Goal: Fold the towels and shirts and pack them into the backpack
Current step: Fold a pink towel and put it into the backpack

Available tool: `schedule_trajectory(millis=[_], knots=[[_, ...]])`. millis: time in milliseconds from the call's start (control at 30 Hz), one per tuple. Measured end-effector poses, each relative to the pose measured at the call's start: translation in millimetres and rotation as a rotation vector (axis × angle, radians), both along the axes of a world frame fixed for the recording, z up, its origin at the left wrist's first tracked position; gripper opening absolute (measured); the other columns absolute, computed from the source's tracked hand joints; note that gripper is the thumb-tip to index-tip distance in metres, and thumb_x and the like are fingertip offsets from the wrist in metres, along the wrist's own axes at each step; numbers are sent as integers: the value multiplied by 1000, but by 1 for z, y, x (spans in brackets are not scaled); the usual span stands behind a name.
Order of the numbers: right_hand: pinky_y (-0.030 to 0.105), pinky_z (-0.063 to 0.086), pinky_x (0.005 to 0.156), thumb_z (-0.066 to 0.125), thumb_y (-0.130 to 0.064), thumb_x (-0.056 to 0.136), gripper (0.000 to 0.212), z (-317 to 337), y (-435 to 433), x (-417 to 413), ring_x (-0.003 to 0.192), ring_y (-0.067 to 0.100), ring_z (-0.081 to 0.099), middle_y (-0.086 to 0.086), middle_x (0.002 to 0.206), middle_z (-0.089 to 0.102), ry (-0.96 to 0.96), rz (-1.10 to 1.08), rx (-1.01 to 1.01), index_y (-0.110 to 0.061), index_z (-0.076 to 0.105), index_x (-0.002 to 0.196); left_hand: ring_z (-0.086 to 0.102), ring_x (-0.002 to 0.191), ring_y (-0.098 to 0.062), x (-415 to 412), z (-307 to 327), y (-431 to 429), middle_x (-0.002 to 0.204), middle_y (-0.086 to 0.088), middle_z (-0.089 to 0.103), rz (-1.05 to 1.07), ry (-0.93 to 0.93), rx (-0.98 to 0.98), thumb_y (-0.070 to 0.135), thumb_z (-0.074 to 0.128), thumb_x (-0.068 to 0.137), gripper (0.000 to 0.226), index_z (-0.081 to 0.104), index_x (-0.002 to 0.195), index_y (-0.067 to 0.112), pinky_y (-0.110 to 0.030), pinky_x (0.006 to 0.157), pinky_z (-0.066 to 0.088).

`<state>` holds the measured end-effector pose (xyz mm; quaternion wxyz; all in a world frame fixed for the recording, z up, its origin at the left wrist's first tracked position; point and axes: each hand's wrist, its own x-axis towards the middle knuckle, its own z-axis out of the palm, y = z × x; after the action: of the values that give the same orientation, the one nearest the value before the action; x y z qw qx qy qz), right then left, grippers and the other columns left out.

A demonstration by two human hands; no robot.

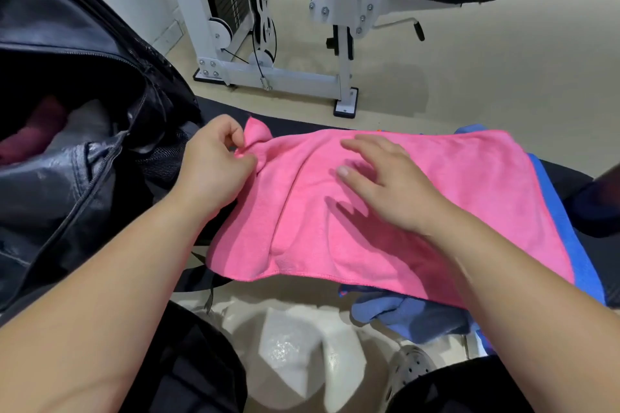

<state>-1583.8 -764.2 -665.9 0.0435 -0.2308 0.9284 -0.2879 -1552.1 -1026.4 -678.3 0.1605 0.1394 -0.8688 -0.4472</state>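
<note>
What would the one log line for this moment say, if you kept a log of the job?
step: folding pink towel | left hand: pinches its corner | right hand: flat on it | backpack: open, fabric inside | blue cloth: underneath towel

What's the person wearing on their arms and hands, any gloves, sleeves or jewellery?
Nothing that shows. The left hand and the right hand are ungloved and ringless; both forearms are bare to the picture's edge, with no sleeve, watch or bracelet. The visible nails are short and unpainted.
</note>
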Motion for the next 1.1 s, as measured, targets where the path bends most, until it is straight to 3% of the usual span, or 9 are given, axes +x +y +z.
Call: schedule_trajectory(millis=[133, 233, 433, 533, 600, 700, 800, 967, 1100], knots=[[38, 49, 102, 54, -34, 99, 43, 16, -43, -2, 115, 12, 58, -2, 126, 61, -137, 101, -336, -31, 55, 141, 42, 58, -16, 4, 7, 15, 92, -3, 73, -198, 65, 176, -1, 69, 76, 40, 35, 82, 18, -35, 61, 39], [28, 44, 103, 55, -23, 101, 48, 11, -60, 1, 115, 12, 56, -1, 125, 59, -178, 124, -343, -36, 48, 146, 49, 62, -29, 9, 5, 23, 97, 4, 75, -341, 46, 169, 3, 73, 78, 44, 31, 86, 15, -42, 63, 44], [29, 39, 105, 53, -23, 102, 34, 3, -61, -3, 120, 15, 54, -2, 125, 63, -136, 46, -214, -19, 64, 134, 47, 59, -22, 7, -3, 28, 94, -1, 74, -430, -41, 219, 9, 75, 72, 46, 32, 86, 20, -44, 61, 45], [32, 40, 108, 55, -25, 101, 35, 1, -59, -8, 124, 15, 57, 1, 135, 64, -129, -23, -201, -15, 64, 133, 57, 59, -23, 8, -4, 27, 81, 0, 73, -344, -114, 14, 9, 78, 75, 42, 45, 97, 24, -41, 67, 52], [37, 43, 109, 56, -26, 100, 37, 1, -59, -13, 121, 13, 59, 0, 136, 64, -163, -71, -266, -14, 63, 135, 61, 63, -11, 10, -2, 23, 73, 5, 70, -284, -147, -180, 9, 74, 74, 39, 56, 105, 27, -33, 70, 51], [39, 54, 94, 58, -24, 99, 36, 10, -66, -22, 91, 12, 64, -1, 116, 71, -295, -145, -487, -14, 63, 134, 59, 67, -14, 13, 5, 15, 66, 6, 64, -245, -222, -345, 17, 71, 74, 11, 65, 79, 24, -30, 62, 41], [35, 53, 80, 61, -26, 96, 41, 24, -81, -39, 77, 11, 60, -6, 95, 66, -392, -190, -648, -13, 62, 135, 57, 67, -24, 19, 13, 4, 62, 1, 60, -163, -301, -372, 22, 71, 74, 18, 58, 62, 18, -33, 57, 38], [23, 41, 54, 60, -28, 99, 41, 41, -113, -55, 62, 6, 58, -5, 81, 61, -588, -182, -770, -16, 58, 138, 61, 69, -21, 35, 31, -18, 71, 2, 66, -62, -332, -265, 18, 71, 71, 11, 63, 76, 24, -35, 60, 48], [20, 47, 56, 54, -32, 103, 24, 46, -134, -58, 62, 5, 65, -2, 81, 68, -690, -170, -816, -19, 66, 120, 66, 69, -20, 45, 45, -27, 71, 4, 69, -64, -334, -276, 20, 75, 72, 15, 66, 80, 29, -40, 64, 56]])
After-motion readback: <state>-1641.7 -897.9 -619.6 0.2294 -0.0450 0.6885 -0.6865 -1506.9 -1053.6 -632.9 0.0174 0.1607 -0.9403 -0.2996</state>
